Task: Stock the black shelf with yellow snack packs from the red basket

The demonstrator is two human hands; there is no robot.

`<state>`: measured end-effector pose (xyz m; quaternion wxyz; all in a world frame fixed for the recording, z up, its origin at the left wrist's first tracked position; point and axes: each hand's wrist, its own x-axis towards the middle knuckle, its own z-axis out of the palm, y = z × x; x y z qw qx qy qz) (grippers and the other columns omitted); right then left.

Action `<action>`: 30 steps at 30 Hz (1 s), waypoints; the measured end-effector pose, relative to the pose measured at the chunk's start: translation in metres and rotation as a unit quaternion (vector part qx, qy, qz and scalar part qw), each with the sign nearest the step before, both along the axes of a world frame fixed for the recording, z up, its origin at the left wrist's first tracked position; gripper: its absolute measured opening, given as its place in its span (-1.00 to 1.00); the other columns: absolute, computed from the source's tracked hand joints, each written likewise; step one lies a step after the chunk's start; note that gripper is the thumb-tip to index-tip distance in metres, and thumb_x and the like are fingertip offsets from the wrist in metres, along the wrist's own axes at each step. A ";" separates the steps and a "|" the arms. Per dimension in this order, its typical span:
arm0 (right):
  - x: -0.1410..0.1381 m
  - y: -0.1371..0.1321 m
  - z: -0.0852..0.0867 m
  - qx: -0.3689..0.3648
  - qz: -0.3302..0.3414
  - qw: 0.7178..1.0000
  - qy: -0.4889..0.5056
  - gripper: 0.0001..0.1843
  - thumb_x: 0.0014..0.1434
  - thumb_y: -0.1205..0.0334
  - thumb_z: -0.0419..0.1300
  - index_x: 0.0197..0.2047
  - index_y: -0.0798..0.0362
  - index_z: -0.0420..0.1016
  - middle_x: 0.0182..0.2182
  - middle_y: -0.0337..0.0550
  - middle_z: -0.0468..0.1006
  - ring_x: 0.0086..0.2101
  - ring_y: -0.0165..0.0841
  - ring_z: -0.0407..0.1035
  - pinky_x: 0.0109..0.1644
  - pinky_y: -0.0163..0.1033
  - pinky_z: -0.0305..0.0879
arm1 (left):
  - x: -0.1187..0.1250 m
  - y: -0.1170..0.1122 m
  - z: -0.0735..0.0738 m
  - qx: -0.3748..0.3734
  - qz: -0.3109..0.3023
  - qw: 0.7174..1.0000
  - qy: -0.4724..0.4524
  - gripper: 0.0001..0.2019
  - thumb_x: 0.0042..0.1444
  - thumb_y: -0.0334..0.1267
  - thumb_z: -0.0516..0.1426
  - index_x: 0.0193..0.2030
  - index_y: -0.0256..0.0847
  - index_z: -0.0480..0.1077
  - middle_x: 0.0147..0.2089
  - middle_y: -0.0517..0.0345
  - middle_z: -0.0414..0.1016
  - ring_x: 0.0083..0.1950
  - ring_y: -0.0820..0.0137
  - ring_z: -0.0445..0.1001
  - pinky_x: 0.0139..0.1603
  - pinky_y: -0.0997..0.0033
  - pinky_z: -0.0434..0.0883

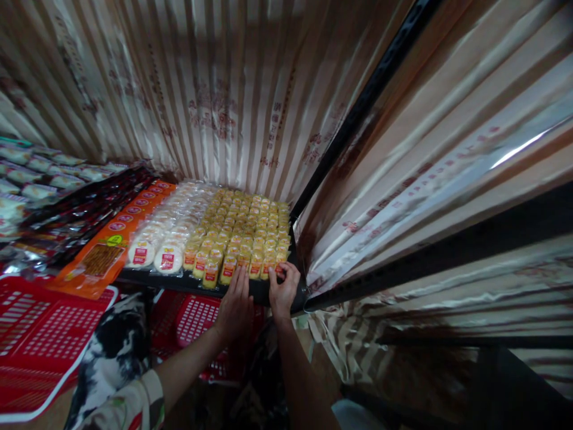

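Note:
Rows of small yellow snack packets (244,230) in clear wrap, with red labels, stand packed together at the right end of a dark shelf (170,279). My left hand (236,304) lies with its fingers stretched out together against the front row. At the front right corner, my right hand (285,291) has its thumb and curled fingers on either side of a yellow packet (278,270), partly hidden by them. White round crackers (169,260) in clear wrap fill the rows directly left of the yellow ones.
An orange bag of stick snacks (105,254) lies left of the crackers, overhanging the shelf front. Dark shiny packets (89,209) lie beyond it. Red baskets (40,340) sit below. A black post (344,125) and printed curtains (215,89) border the shelf.

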<state>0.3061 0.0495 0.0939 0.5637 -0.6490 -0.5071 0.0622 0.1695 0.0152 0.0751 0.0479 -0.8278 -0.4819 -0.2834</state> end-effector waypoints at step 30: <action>0.002 0.006 0.001 -0.014 0.009 1.000 0.027 -0.76 0.09 0.14 0.17 -0.21 0.10 0.31 -0.10 0.04 0.27 -0.14 -0.30 0.28 -0.22 -0.21 0.44 | 0.017 0.013 0.004 -0.031 0.046 0.993 0.101 -0.52 0.16 -0.40 -0.11 0.22 -0.57 0.16 0.28 -0.31 0.14 0.32 0.06 0.09 0.20 0.08 0.21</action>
